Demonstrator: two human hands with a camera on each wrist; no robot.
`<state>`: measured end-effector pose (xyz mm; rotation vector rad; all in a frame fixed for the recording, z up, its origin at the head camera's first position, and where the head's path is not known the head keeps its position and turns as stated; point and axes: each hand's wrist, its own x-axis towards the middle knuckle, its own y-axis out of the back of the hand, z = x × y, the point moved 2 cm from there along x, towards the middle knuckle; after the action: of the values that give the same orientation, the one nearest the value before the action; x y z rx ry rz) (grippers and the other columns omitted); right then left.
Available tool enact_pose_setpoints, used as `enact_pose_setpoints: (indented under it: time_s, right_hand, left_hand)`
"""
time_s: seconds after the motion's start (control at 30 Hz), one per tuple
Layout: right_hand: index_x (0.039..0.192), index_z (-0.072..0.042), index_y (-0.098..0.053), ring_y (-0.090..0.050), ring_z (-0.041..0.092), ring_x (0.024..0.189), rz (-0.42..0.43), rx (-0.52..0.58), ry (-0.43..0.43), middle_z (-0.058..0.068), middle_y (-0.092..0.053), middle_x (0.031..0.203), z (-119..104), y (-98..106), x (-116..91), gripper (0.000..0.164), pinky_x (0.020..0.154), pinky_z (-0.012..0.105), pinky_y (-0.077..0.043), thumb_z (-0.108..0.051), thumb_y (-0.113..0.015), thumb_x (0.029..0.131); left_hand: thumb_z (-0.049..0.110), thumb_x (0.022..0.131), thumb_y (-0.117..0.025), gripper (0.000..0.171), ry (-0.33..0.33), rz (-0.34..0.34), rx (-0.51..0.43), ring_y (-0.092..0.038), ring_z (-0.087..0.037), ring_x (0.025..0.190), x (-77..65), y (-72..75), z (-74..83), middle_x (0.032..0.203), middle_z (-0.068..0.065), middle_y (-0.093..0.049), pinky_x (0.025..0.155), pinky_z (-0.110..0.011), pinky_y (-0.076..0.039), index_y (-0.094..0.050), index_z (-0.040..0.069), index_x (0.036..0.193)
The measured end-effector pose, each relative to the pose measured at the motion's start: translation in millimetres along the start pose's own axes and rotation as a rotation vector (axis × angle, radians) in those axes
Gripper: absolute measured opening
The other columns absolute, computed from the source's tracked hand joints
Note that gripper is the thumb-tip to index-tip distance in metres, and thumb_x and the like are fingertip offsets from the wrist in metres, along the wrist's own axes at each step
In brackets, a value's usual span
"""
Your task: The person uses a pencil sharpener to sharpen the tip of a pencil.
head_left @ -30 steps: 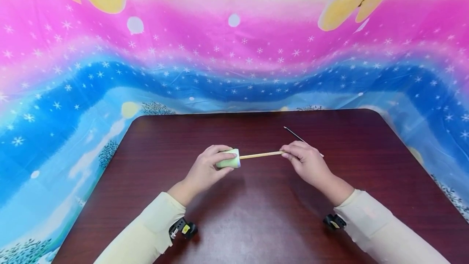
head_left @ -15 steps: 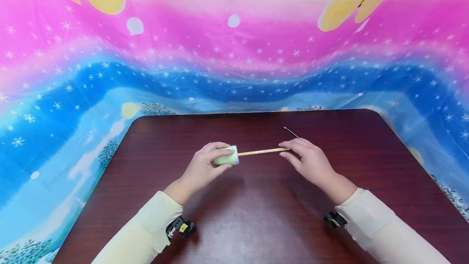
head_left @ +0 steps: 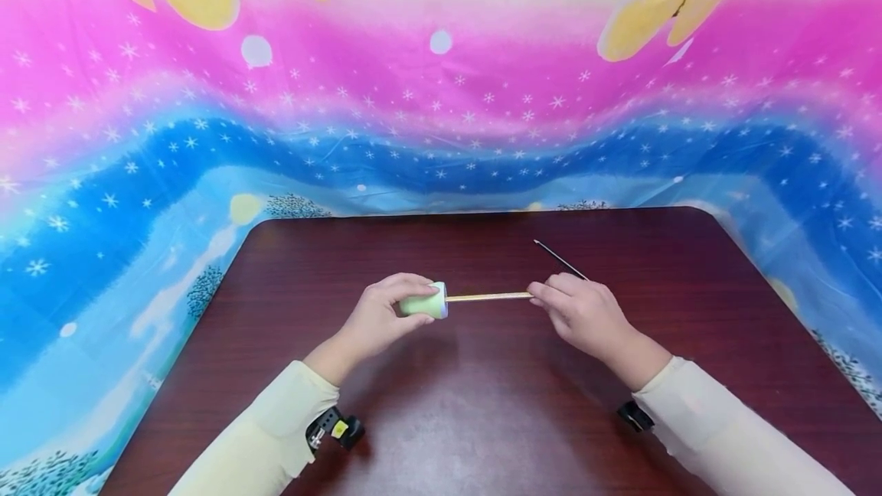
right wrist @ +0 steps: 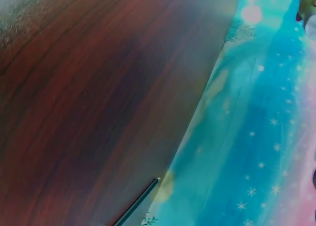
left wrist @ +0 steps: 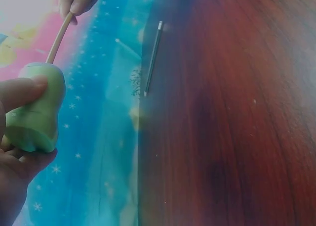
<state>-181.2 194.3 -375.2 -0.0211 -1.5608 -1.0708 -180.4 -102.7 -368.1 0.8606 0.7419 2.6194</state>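
Note:
Over the middle of the table, my left hand (head_left: 372, 316) holds a small pale-green pencil sharpener (head_left: 422, 306), thumb on one side and fingers on the other. In the left wrist view the sharpener (left wrist: 42, 112) shows a narrowed waist and a wider base. A yellow pencil (head_left: 489, 297) runs into its right end, lying nearly level. My right hand (head_left: 584, 312) pinches the pencil's free end between thumb and fingertips. The pencil's tip is hidden inside the sharpener. Only a sliver of the sharpener appears at the right wrist view's upper right corner.
A dark pencil (head_left: 560, 259) lies on the reddish-brown table (head_left: 441, 419) just behind my right hand. Beyond the table's far edge hangs a pink and blue patterned cloth (head_left: 441, 136). A black wrist camera (head_left: 334, 429) sits at my left cuff.
My right fingers loosened around the pencil's end half a second ago and now pinch it again, with the hand rolled over. Sharpener and pencil sit slightly lower, and the pencil is more level.

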Motion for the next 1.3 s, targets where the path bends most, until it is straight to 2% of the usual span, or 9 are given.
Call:
enact_pose_setpoints:
  time_s: [0.13,0.27,0.4,0.5,0.63,0.73,0.93,1.13,1.3]
  right_hand:
    - [0.091,-0.009,-0.073,-0.057,0.011,0.063,-0.273,0.146,-0.161,-0.004,-0.063,0.075,-3,3,1,0.024,0.052,0.03,-0.049,-0.023,-0.056,0.099]
    - [0.097,-0.003,-0.075,-0.064,0.014,0.077,-0.613,0.453,-0.511,0.003,-0.071,0.084,1,6,5,0.014,0.068,0.032,-0.053,-0.01,-0.065,0.09]
    - [0.1,-0.003,-0.073,-0.05,0.01,0.061,-0.754,0.619,-0.754,0.0,-0.06,0.065,3,8,9,0.017,0.057,0.027,-0.043,-0.012,-0.06,0.094]
    - [0.107,-0.005,-0.071,-0.051,0.01,0.064,-0.658,0.542,-0.698,-0.001,-0.064,0.075,1,7,10,0.019,0.06,0.029,-0.045,-0.015,-0.062,0.094]
    - [0.106,-0.011,-0.071,-0.06,0.014,0.078,-0.341,0.215,-0.298,0.0,-0.068,0.095,-3,5,5,0.019,0.065,0.034,-0.051,-0.024,-0.061,0.096]
    - [0.1,-0.009,-0.071,-0.061,0.018,0.072,-0.099,0.016,-0.053,0.001,-0.065,0.086,-4,4,0,0.028,0.056,0.035,-0.05,-0.03,-0.053,0.1]
    - [0.093,-0.007,-0.071,-0.058,0.019,0.064,0.07,-0.034,0.056,0.001,-0.063,0.08,-5,0,-1,0.029,0.049,0.034,-0.046,-0.025,-0.05,0.101]
    - [0.087,-0.008,-0.069,-0.056,0.018,0.06,0.014,-0.011,0.038,0.0,-0.058,0.071,-9,2,4,0.032,0.043,0.033,-0.044,-0.024,-0.047,0.102]
    - [0.094,-0.003,-0.073,-0.065,0.017,0.074,-0.382,0.24,-0.268,0.002,-0.07,0.081,-8,10,14,0.017,0.063,0.036,-0.054,-0.015,-0.061,0.095]
  left_hand:
    - [-0.004,0.069,-0.083,0.036,-0.075,-0.006,0.058,-0.062,-0.027,0.097,-1.6,-1.0,0.3,0.109,-0.012,-0.067,0.066,-0.024,-0.055,-0.074,0.004,0.104]
    - [-0.005,0.067,-0.083,0.035,-0.225,0.0,0.165,-0.061,-0.028,0.099,-3.6,-3.2,0.1,0.109,-0.013,-0.066,0.071,-0.026,-0.056,-0.075,0.004,0.1]
    - [-0.005,0.067,-0.084,0.035,-0.277,0.013,0.19,-0.061,-0.029,0.101,-4.8,-3.3,-0.3,0.109,-0.013,-0.066,0.072,-0.027,-0.056,-0.075,0.005,0.1]
    - [-0.004,0.069,-0.083,0.037,-0.179,0.002,0.129,-0.062,-0.028,0.101,-4.6,-2.0,-1.9,0.111,-0.013,-0.066,0.068,-0.024,-0.055,-0.075,0.004,0.104]
    - [-0.003,0.07,-0.083,0.039,-0.03,-0.016,0.034,-0.063,-0.026,0.099,-4.1,0.5,-4.7,0.111,-0.011,-0.067,0.067,-0.024,-0.054,-0.074,0.004,0.107]
    - [-0.001,0.071,-0.083,0.037,0.017,-0.023,-0.01,-0.062,-0.025,0.1,-3.2,3.1,-5.3,0.11,-0.009,-0.068,0.068,-0.025,-0.053,-0.073,0.004,0.107]
    - [0.001,0.072,-0.082,0.035,0.053,-0.032,-0.078,-0.061,-0.024,0.1,-2.8,5.6,-3.2,0.11,-0.01,-0.068,0.067,-0.025,-0.051,-0.073,0.003,0.106]
    - [0.0,0.072,-0.083,0.036,0.052,-0.023,-0.037,-0.062,-0.023,0.099,-3.5,5.8,-0.8,0.112,-0.009,-0.068,0.065,-0.024,-0.051,-0.074,0.005,0.106]
    - [-0.004,0.069,-0.082,0.038,-0.029,-0.007,0.027,-0.063,-0.026,0.098,-3.4,6.8,0.2,0.112,-0.011,-0.067,0.064,-0.024,-0.053,-0.074,0.004,0.105]
